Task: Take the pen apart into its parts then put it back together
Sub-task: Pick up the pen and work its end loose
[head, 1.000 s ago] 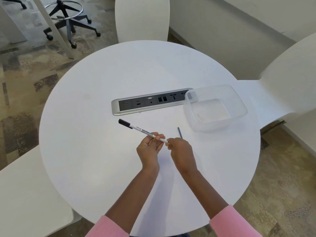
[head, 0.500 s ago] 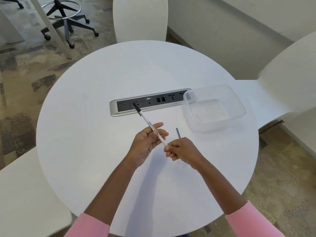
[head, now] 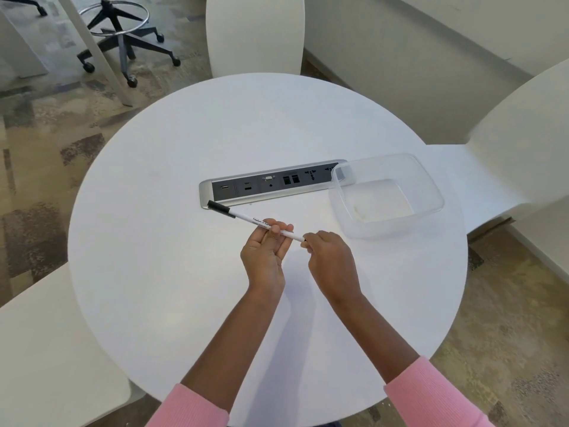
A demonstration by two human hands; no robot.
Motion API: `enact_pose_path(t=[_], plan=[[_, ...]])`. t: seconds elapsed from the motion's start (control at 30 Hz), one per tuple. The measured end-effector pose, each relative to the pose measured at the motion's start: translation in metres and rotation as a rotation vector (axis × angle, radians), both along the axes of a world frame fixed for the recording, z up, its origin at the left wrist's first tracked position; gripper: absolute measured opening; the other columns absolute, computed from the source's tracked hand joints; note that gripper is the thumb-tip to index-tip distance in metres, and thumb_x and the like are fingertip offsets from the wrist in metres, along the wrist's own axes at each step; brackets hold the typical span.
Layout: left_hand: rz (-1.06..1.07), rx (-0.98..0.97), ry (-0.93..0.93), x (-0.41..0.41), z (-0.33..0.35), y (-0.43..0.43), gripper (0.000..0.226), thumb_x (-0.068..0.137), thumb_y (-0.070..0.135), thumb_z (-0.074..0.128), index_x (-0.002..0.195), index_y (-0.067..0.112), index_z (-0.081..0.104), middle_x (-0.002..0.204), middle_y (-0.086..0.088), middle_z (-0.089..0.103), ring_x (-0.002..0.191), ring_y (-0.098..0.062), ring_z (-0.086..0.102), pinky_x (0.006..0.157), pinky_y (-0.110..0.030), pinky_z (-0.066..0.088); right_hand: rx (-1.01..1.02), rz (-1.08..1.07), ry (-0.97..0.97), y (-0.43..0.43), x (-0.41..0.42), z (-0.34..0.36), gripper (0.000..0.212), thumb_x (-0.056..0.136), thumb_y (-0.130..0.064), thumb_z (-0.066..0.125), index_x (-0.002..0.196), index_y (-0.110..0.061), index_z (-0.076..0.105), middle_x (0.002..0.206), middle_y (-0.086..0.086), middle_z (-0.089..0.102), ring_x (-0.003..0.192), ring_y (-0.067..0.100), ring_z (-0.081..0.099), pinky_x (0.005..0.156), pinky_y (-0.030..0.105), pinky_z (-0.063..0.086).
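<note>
A white pen (head: 246, 217) with a black cap (head: 218, 208) at its far left end hangs slanted just above the round white table (head: 172, 272). My left hand (head: 264, 254) lies palm up, and its fingertips curl over the middle of the barrel. My right hand (head: 331, 260) has curled fingers that pinch the pen's near right end. No loose pen part shows on the table; the spot behind my right hand is hidden.
A silver power and data strip (head: 261, 184) is set into the table behind the pen. A clear plastic container (head: 431, 192) stands to its right. White chairs (head: 255, 35) ring the table, and a stool with castors (head: 123, 41) stands at the far left.
The pen swung from pointing up at the power strip to slanting left, with its cap lower. The thin blue part beside my right hand is no longer visible.
</note>
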State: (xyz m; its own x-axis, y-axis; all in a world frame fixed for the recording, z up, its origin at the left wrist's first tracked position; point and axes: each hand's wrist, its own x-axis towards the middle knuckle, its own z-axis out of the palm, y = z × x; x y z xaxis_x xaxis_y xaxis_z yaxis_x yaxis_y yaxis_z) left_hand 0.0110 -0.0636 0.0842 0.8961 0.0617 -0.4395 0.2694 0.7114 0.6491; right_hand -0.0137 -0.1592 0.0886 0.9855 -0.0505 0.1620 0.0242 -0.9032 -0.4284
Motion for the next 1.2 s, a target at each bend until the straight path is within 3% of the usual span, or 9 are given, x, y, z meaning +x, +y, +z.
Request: enact_pose_path(t=[0.1, 0.17, 0.23, 0.4, 0.63, 0.73, 0.9, 1.07, 1.2], plan=[[-0.001, -0.036, 0.031, -0.002, -0.001, 0.005, 0.017, 0.090, -0.002, 0.048, 0.080, 0.008, 0.058, 0.057, 0.004, 0.068, 0.061, -0.010, 0.069, 0.064, -0.022, 0.059, 0.375, -0.066, 0.315, -0.010, 0.008, 0.004, 0.021, 0.089, -0.007, 0.050, 0.083, -0.005, 0.069, 0.076, 0.012, 0.069, 0.065, 0.019, 0.060, 0.064, 0.026, 0.047], [-0.005, -0.082, 0.033, -0.002, 0.000, 0.008, 0.016, 0.090, -0.001, 0.047, 0.081, 0.008, 0.057, 0.059, 0.004, 0.069, 0.063, -0.010, 0.070, 0.062, -0.022, 0.058, 0.818, -0.186, 0.382, -0.013, 0.007, 0.009, 0.027, 0.092, -0.020, 0.050, 0.075, -0.010, 0.069, 0.065, 0.005, 0.067, 0.054, 0.009, 0.058, 0.056, 0.019, 0.050], [-0.009, -0.114, 0.024, -0.002, 0.001, 0.010, 0.017, 0.090, -0.001, 0.046, 0.081, 0.008, 0.057, 0.061, 0.004, 0.070, 0.064, -0.010, 0.070, 0.061, -0.022, 0.058, 1.095, -0.306, 0.423, -0.016, 0.002, 0.013, 0.037, 0.093, -0.036, 0.046, 0.075, -0.011, 0.066, 0.057, 0.000, 0.063, 0.047, 0.005, 0.056, 0.049, 0.015, 0.049], [-0.035, -0.130, 0.012, -0.004, 0.003, 0.011, 0.017, 0.090, 0.000, 0.046, 0.080, 0.009, 0.057, 0.062, 0.004, 0.070, 0.066, -0.009, 0.070, 0.063, -0.021, 0.058, 1.199, -0.374, 0.604, -0.013, -0.002, 0.014, 0.048, 0.089, -0.051, 0.043, 0.068, -0.013, 0.064, 0.043, -0.007, 0.055, 0.039, 0.006, 0.049, 0.044, 0.015, 0.045], [-0.071, -0.048, -0.033, -0.006, 0.004, 0.013, 0.016, 0.088, -0.001, 0.049, 0.089, 0.011, 0.060, 0.065, 0.003, 0.071, 0.068, -0.010, 0.070, 0.066, -0.022, 0.058, 1.417, -0.321, 0.565, -0.014, -0.001, 0.015, 0.019, 0.089, -0.014, 0.056, 0.077, -0.005, 0.067, 0.068, 0.004, 0.064, 0.049, 0.002, 0.059, 0.054, 0.012, 0.053], [-0.072, 0.009, -0.044, -0.007, 0.005, 0.013, 0.016, 0.087, -0.002, 0.051, 0.091, 0.010, 0.061, 0.065, 0.003, 0.071, 0.068, -0.011, 0.070, 0.068, -0.022, 0.058, 1.382, -0.322, 0.525, -0.016, 0.002, 0.016, 0.013, 0.087, -0.004, 0.057, 0.079, 0.000, 0.066, 0.070, 0.008, 0.063, 0.047, 0.002, 0.059, 0.054, 0.012, 0.054], [-0.016, -0.016, -0.028, -0.008, 0.007, 0.010, 0.015, 0.085, -0.004, 0.052, 0.081, 0.009, 0.059, 0.061, 0.003, 0.070, 0.065, -0.010, 0.070, 0.066, -0.024, 0.059, 1.167, -0.313, 0.413, -0.010, 0.005, 0.013, 0.015, 0.089, -0.005, 0.055, 0.085, 0.006, 0.064, 0.065, 0.006, 0.062, 0.045, 0.001, 0.056, 0.051, 0.011, 0.052], [-0.067, 0.006, -0.045, -0.005, 0.007, 0.014, 0.016, 0.086, -0.002, 0.053, 0.079, 0.010, 0.059, 0.063, 0.002, 0.071, 0.067, -0.011, 0.070, 0.064, -0.023, 0.058, 1.095, -0.077, 0.645, -0.023, 0.010, 0.025, 0.022, 0.093, -0.012, 0.049, 0.079, -0.007, 0.065, 0.068, 0.003, 0.061, 0.048, -0.002, 0.057, 0.053, 0.009, 0.051], [-0.103, 0.026, -0.040, -0.006, 0.006, 0.015, 0.015, 0.086, -0.001, 0.053, 0.080, 0.010, 0.060, 0.063, 0.002, 0.071, 0.067, -0.011, 0.070, 0.062, -0.021, 0.057, 0.799, 0.086, 0.787, -0.035, 0.023, 0.034, 0.019, 0.092, -0.008, 0.050, 0.087, 0.000, 0.066, 0.067, 0.001, 0.062, 0.047, -0.003, 0.058, 0.051, 0.008, 0.049]])
